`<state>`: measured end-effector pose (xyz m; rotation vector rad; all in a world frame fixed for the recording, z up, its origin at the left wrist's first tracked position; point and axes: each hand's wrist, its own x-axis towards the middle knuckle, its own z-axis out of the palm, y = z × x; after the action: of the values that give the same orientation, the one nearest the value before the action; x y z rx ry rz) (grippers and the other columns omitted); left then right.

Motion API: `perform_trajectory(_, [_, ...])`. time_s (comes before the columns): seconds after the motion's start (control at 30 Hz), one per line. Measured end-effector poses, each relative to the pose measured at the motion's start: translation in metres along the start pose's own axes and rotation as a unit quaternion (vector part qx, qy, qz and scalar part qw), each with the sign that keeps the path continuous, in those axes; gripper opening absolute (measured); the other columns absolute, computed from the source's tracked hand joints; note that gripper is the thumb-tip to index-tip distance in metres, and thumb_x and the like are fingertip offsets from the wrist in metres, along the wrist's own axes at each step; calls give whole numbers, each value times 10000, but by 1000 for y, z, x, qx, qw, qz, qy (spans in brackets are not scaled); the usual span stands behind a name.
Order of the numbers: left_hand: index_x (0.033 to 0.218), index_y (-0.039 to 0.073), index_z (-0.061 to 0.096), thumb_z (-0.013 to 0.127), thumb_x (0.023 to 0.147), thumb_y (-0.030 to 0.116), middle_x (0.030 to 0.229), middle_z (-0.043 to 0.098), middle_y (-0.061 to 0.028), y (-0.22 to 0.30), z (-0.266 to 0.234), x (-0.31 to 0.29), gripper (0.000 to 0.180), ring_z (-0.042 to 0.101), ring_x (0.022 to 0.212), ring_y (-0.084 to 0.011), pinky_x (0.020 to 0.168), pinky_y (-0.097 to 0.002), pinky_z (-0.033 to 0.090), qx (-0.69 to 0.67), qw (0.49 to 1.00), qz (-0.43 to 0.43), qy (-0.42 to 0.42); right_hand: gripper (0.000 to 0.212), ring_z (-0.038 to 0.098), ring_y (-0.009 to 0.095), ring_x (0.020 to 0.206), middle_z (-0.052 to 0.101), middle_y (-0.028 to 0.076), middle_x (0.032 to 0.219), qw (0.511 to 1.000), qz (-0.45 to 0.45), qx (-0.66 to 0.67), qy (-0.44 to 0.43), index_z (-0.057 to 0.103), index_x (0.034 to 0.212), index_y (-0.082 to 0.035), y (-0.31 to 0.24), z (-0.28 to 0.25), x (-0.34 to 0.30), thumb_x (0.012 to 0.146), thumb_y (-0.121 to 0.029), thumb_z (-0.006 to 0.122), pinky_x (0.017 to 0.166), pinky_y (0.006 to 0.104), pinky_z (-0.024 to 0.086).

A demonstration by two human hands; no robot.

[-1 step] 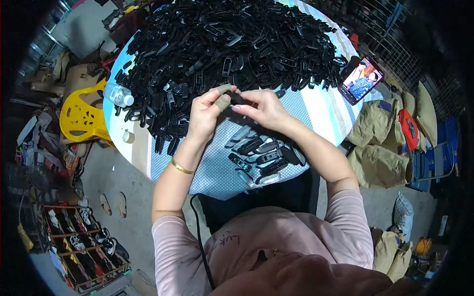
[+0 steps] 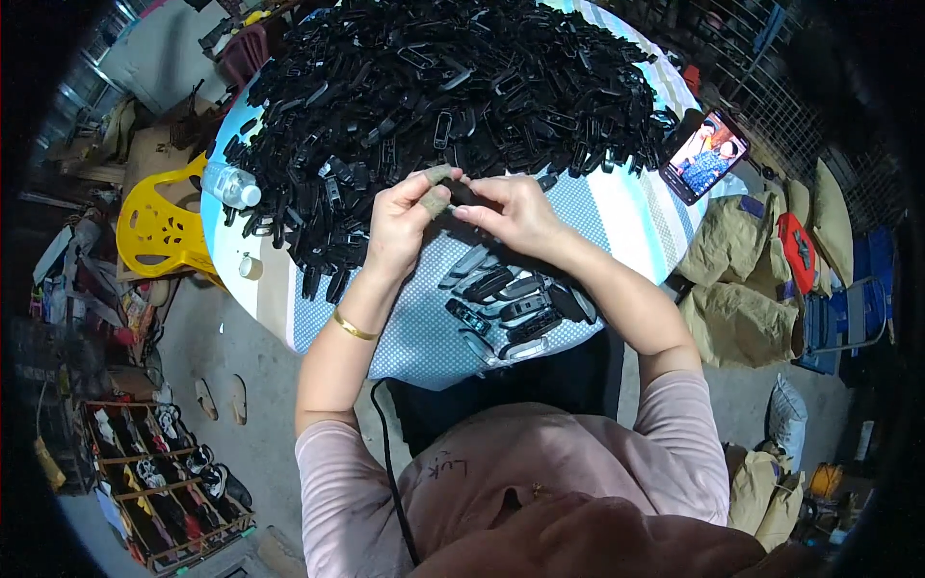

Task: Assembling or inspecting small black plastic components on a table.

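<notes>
Above the near part of the table, my left hand and my right hand meet, fingers closed in a pinch on one small black plastic part. Most of that part is covered by my fingers. Beige tape wraps the thumb and forefinger of my left hand. Just beyond my hands spreads a large heap of black oblong plastic parts. Closer to me, below my right hand, lies a small group of similar black and grey parts.
The round table has a striped, dotted cover. On its left are a clear plastic bottle and a small cup; a lit phone leans at the right. A yellow chair and brown sacks flank the table.
</notes>
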<state>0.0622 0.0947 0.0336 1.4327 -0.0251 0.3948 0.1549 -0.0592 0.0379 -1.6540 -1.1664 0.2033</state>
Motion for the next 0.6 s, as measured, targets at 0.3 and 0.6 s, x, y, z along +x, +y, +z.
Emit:
perform_trajectory(0.3, [1143, -18, 551, 584, 808, 24, 902, 639, -41, 23, 8, 1, 339, 574, 830, -82, 752, -230, 466, 179, 979, -78, -58, 258, 611, 112, 660, 670, 45, 781, 987, 121, 102, -35, 674, 943, -52, 20, -50, 18, 824, -271, 608, 599, 237, 483])
perform_trajectory(0.6, [1018, 7, 605, 649, 760, 155, 915, 587, -148, 2, 24, 5, 301, 587, 822, -296, 723, -342, 470, 481, 873, 73, -38, 221, 622, 291, 806, 650, 140, 849, 969, 27, -246, -31, 663, 887, -40, 38, -67, 16, 701, -60, 546, 738, 357, 489])
